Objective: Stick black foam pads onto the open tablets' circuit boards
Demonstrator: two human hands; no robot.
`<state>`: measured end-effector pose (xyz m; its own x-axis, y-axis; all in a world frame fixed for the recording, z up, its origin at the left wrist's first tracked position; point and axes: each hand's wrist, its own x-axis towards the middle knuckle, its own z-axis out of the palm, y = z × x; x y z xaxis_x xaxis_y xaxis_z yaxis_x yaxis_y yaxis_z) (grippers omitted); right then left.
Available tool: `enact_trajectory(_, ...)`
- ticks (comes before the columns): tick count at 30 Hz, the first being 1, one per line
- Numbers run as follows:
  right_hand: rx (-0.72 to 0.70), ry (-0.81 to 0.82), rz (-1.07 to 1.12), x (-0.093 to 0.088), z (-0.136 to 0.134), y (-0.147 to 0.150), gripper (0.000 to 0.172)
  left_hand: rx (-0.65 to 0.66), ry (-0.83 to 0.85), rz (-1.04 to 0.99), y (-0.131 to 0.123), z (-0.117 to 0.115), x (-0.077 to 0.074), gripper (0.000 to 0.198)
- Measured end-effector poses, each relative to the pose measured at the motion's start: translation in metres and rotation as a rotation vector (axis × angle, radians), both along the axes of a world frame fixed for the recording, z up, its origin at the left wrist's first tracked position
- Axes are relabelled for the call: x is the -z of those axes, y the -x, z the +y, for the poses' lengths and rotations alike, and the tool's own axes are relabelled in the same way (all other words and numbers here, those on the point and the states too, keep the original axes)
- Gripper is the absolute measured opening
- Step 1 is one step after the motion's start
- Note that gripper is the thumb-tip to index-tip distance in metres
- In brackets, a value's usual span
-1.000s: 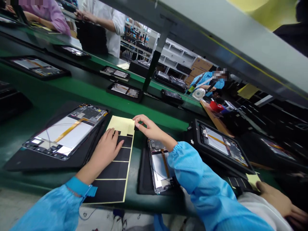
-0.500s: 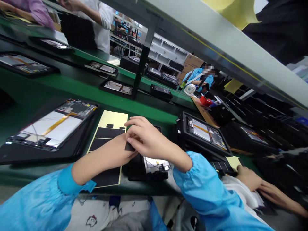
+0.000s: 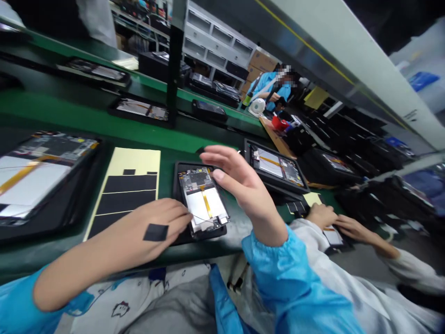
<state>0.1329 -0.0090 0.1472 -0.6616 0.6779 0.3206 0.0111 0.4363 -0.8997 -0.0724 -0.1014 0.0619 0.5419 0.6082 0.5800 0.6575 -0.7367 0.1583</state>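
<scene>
Black pad [image 3: 155, 232] on left hand [image 3: 167, 219], right hand [image 3: 243, 185] raised over tablet edge [image 3: 219, 197]

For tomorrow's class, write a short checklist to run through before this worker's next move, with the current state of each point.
1. Black adhesive pad on the back of the left hand: ok.
2. Open tablet lying face up in its black tray: ok.
3. Right hand raised over the tablet, away from the components: ok.
4. Left fingertips off the tablet's edge: cannot tell.
5. Yellow-backed pad sheet flat beside the tray: ok.
6. Co-worker's hands apart from this worker's: ok.
</scene>
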Motion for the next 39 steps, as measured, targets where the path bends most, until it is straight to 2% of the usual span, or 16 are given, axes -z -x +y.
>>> enact_trajectory(1,0.155,-0.032,0.074,0.012,-0.009,-0.010,0.040,-0.007,-0.009,-0.058,-0.002,0.004,0.005,0.044)
enact_trajectory(3,0.524,-0.133,0.193,0.047,-0.032,-0.026,0.049,0.048,-0.023,-0.114,-0.012,0.014,0.016,0.043)
enact_trajectory(5,0.853,-0.192,0.224,0.092,-0.058,-0.038,0.049,0.153,-0.036,-0.083,-0.027,0.026,0.028,0.045)
enact_trajectory(6,0.972,-0.175,0.211,0.115,-0.070,-0.043,0.047,0.197,-0.043,-0.069,-0.035,0.034,0.034,0.046)
enact_trajectory(7,1.041,-0.143,0.184,0.136,-0.080,-0.048,0.045,0.235,-0.043,-0.061,-0.042,0.042,0.040,0.047)
enact_trajectory(9,1.068,-0.065,0.100,0.168,-0.095,-0.058,0.048,0.285,-0.007,-0.063,-0.054,0.059,0.052,0.046)
enact_trajectory(11,1.015,-0.015,0.040,0.187,-0.101,-0.065,0.051,0.333,0.033,-0.063,-0.063,0.077,0.062,0.043)
enact_trajectory(14,0.942,-0.046,0.002,0.194,-0.102,-0.072,0.051,0.393,0.096,-0.061,-0.074,0.101,0.070,0.040)
enact_trajectory(18,0.877,-0.269,-0.115,0.193,-0.101,-0.075,0.057,0.404,0.175,-0.060,-0.084,0.121,0.070,0.043)
enact_trajectory(22,0.775,-0.457,-0.304,0.191,-0.099,-0.081,0.059,0.427,0.309,-0.038,-0.087,0.125,0.064,0.045)
enact_trajectory(27,0.723,-0.634,-0.326,0.192,-0.092,-0.091,0.069,0.423,0.514,-0.027,-0.089,0.121,0.053,0.052)
enact_trajectory(32,0.726,-0.646,-0.282,0.197,-0.091,-0.093,0.070,0.397,0.484,0.019,-0.090,0.128,0.048,0.064)
enact_trajectory(35,0.752,-0.630,-0.269,0.198,-0.093,-0.091,0.069,0.413,0.525,0.021,-0.091,0.134,0.047,0.071)
enact_trajectory(39,0.710,-0.622,-0.292,0.193,-0.093,-0.092,0.069,0.396,0.574,0.035,-0.095,0.138,0.044,0.067)
